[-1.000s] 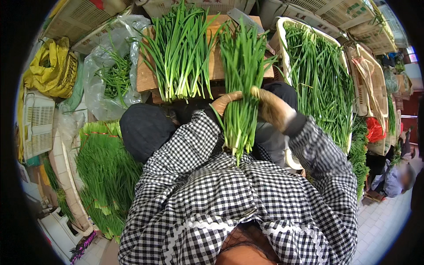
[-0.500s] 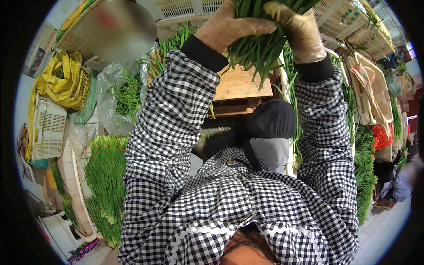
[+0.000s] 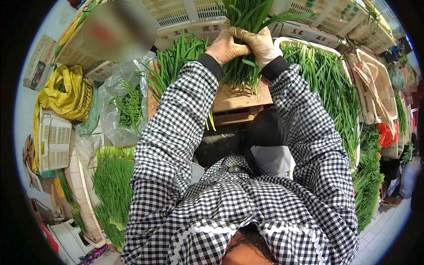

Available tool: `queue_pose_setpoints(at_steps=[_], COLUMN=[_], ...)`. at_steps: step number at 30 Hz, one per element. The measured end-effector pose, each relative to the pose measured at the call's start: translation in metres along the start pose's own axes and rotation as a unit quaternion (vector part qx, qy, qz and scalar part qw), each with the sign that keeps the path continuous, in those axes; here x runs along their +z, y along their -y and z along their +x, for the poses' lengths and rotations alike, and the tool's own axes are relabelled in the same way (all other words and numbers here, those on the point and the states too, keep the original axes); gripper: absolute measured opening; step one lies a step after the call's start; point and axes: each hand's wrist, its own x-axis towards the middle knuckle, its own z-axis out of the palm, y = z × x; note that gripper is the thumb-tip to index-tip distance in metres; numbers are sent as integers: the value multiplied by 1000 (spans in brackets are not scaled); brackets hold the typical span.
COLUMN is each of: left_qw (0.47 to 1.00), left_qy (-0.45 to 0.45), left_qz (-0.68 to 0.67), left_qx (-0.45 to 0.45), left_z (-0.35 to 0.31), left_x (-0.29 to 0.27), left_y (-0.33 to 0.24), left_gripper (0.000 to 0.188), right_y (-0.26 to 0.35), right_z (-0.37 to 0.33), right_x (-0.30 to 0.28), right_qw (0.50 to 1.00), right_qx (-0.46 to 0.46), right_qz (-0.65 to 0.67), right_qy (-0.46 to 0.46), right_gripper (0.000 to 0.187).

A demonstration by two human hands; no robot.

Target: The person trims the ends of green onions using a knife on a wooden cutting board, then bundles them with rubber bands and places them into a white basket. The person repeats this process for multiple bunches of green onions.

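A bunch of green garlic chives [image 3: 249, 15] stands roughly upright over a small wooden table [image 3: 240, 101], its lower ends at the tabletop. Thin, pale gloves cover both hands. My left hand [image 3: 226, 47] is wrapped round the bunch from the left, and my right hand [image 3: 261, 46] closes on it from the right, the fingers of the two meeting at the front. More loose garlic chives [image 3: 176, 57] lie on the left part of the tabletop, beside my left wrist.
At the right, a white crate [image 3: 353, 161] is heaped with long chives. Bundled chives [image 3: 112, 185] lie at the left, below a clear plastic bag [image 3: 110, 95] of greens and a yellow sack [image 3: 66, 95]. Cream crates [image 3: 318, 15] line the far side.
Both hands have come down and closer together round the bunch. The chives, hanging spread between the hands before, are now gathered narrower, with leaves pointing away from me.
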Motion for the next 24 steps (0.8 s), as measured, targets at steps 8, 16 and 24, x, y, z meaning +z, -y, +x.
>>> queue_pose_setpoints(at_steps=[8, 16, 24], left_qw=[988, 961, 994], left_qy=[-115, -144, -56], left_qz=[-106, 198, -88], left_qx=[-15, 125, -8], left_z=[-9, -10, -55], left_x=[4, 28, -59], left_y=[-9, -28, -20], left_gripper=[52, 68, 102], right_y=[-3, 7, 61], right_z=[5, 27, 34], right_x=[-1, 7, -20], right_qw=[997, 999, 983], right_qx=[33, -10, 28], right_qz=[3, -29, -4], right_qy=[69, -15, 183], right_gripper=[40, 28, 38])
